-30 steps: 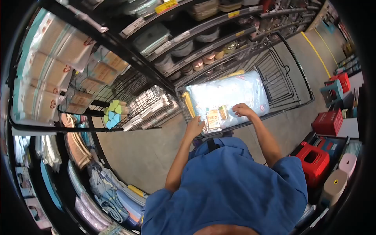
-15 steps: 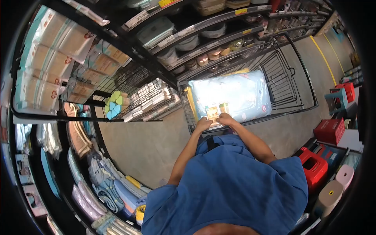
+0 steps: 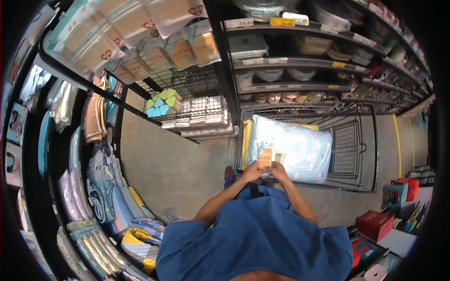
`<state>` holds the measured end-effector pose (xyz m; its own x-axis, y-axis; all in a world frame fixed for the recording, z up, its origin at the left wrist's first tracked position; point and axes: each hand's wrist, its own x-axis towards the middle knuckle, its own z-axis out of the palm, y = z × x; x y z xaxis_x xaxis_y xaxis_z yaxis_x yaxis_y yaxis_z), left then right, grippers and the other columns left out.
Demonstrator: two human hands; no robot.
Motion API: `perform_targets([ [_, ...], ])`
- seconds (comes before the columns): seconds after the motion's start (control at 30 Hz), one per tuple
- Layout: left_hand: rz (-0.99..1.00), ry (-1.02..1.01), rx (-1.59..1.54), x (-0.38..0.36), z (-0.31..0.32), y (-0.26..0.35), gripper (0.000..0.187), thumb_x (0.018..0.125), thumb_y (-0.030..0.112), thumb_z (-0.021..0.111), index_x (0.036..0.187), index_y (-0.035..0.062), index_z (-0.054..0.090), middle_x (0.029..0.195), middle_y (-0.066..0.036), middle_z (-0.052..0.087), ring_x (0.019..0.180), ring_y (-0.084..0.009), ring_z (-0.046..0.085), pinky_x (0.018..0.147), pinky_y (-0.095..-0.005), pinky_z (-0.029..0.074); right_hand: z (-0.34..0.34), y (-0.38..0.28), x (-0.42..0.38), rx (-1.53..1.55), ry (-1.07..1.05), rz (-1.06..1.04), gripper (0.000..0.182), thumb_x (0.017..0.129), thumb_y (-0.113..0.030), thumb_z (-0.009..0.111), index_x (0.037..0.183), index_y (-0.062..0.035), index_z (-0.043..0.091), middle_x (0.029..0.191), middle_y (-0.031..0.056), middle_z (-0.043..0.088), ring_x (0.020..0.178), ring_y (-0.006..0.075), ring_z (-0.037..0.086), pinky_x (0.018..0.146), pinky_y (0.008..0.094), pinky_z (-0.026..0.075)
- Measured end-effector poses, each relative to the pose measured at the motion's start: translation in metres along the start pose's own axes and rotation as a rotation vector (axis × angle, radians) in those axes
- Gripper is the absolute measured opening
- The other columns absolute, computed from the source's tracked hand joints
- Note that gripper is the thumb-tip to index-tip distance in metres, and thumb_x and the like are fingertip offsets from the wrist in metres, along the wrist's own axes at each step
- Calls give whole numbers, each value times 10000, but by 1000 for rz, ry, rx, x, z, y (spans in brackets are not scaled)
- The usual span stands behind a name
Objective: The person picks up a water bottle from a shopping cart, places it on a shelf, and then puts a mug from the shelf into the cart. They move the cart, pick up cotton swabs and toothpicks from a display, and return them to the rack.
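While pinching the small orange packet by its lower edge, with left hand at its 7 o'clock and right hand at its 5 o'clock, leaves most of the printed face uncovered, probably to keep it flat and turned upward. Grips with fingers drawn together on both sides, leaving hardly a gap; cannot tell how firmly, nor whether resting the packet on the large blue bundle or holding it just above. As for that bundle, lies broad side up toward the 9 o'clock end of the shopping cart, perhaps for stability, with yellow item tucked against its 9 o'clock edge.

Compared with one second ago, brings the right hand in from over the bundle, at 2 o'clock, to meet the left. Compared with half a second ago, keeps both at the packet but turns the view, bringing wire baskets at 11 o'clock nearer the middle and dropping red box lower at 4 o'clock.
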<state>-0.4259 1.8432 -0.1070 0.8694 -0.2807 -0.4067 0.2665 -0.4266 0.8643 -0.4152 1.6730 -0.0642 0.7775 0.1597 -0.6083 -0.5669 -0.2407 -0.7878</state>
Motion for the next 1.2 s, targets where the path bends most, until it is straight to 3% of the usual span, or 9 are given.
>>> perform_targets([
  [0.03,9,18,-71,-3,-9,12,362,787,181,603,1085,-21,569,964,-223,645,916,-327,638,784,-374,487,3,-2,1,-67,48,-66,252,797,-118,642,1003,27,632,866,90,661,723,146,595,648,276,481],
  [0.1,71,32,-150,-17,-23,22,448,803,212,619,1164,-33,518,1017,-207,641,903,-303,639,783,-373,489,9,-9,2,-95,30,-109,308,802,-125,639,1058,44,608,923,118,668,808,176,628,747,306,494],
  [0.17,9,299,-114,-26,-27,17,506,828,158,637,1256,-25,440,1042,-141,638,815,-191,639,686,-298,510,16,-20,3,-83,0,-218,375,803,-123,646,1133,37,570,980,135,666,878,190,641,783,306,496],
  [0.33,222,514,20,-52,-68,49,590,847,181,613,1321,-38,339,1175,-216,529,1096,-310,529,924,-400,419,51,-56,-2,-146,-2,-492,471,845,-103,618,1267,43,467,1160,179,567,1027,244,597,802,347,524],
  [0.5,333,822,-62,-54,-109,72,610,847,159,606,1340,-48,311,1192,-225,523,1100,-330,527,946,-402,404,92,-118,-5,-147,-107,-624,525,919,-134,524,1375,46,339,1274,184,500,1119,238,539,899,312,451],
  [0.6,410,933,-128,-61,-156,90,631,851,159,603,1345,-74,287,1203,-254,506,1107,-362,520,938,-412,407,117,-175,-4,-386,-102,-869,581,950,-259,471,1378,87,288,1265,239,455,1138,339,526,926,356,435],
  [0.77,612,1130,-35,-96,-250,152,620,851,120,610,1338,-95,292,1143,-263,546,1041,-374,563,879,-412,445,165,-294,-34,-301,-257,-1023,618,938,-254,500,1392,85,254,1278,233,439,1125,302,533,918,353,440],
  [0.97,784,1199,-31,-112,-329,190,590,858,97,598,1339,-81,308,1150,-249,545,1026,-355,570,855,-400,458,203,-371,-49,-252,-291,-1198,616,932,-234,522,1385,91,261,1268,234,445,1072,287,562,904,347,454],
  [1.2,822,1093,-103,-105,-376,199,577,848,98,606,1327,-71,332,1123,-223,571,1014,-300,587,851,-374,466,219,-401,-40,-216,-298,-1084,595,930,-204,543,1398,61,290,1321,184,444,1131,191,513,916,307,446],
])
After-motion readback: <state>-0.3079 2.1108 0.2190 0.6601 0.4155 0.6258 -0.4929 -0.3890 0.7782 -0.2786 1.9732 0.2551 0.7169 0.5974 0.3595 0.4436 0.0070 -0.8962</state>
